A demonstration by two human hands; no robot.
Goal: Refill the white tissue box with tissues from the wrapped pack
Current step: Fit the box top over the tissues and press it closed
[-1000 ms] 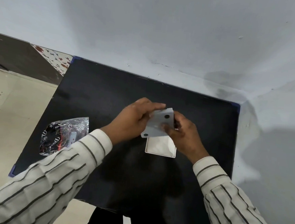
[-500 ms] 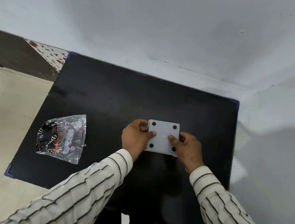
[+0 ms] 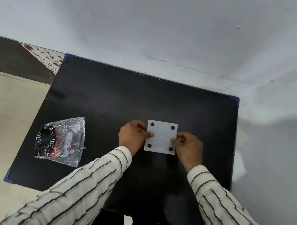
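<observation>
- The white tissue box (image 3: 161, 137) sits upside down mid-counter (image 3: 110, 95), its four black feet up.
- The left hand (image 3: 132, 137) and right hand (image 3: 188, 147) pinch its opposite edges, fingers closed on it.
- Press the base evenly so it seats square.
- The wrapper (image 3: 61, 141) lies well apart, left.

One head-worn wide-angle view looks steeply down from close above the black table (image 3: 110, 95) toward the wall corner.
</observation>
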